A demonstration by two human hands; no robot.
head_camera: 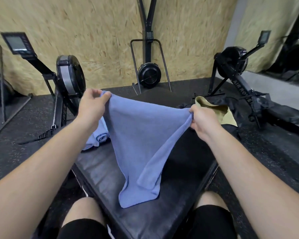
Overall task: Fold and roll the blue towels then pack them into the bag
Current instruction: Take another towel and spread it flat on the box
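We hold the blue towel (136, 135) stretched above the table (179, 163), left grip (91, 107) and right grip (202, 121) each pinching a top corner; its long axis hangs toward us, tail draped on the table's near half. Rolled towel (101, 137) at the table's far-left edge, bag (212, 107) far-right, bare table between

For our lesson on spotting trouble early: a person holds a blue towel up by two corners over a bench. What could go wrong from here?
1. The blue towel sags between the left hand and right hand with one side curled over, so the fold may come out crooked.
2. The rolled towel lies near the left edge of the bench; a sweep of cloth might knock it off.
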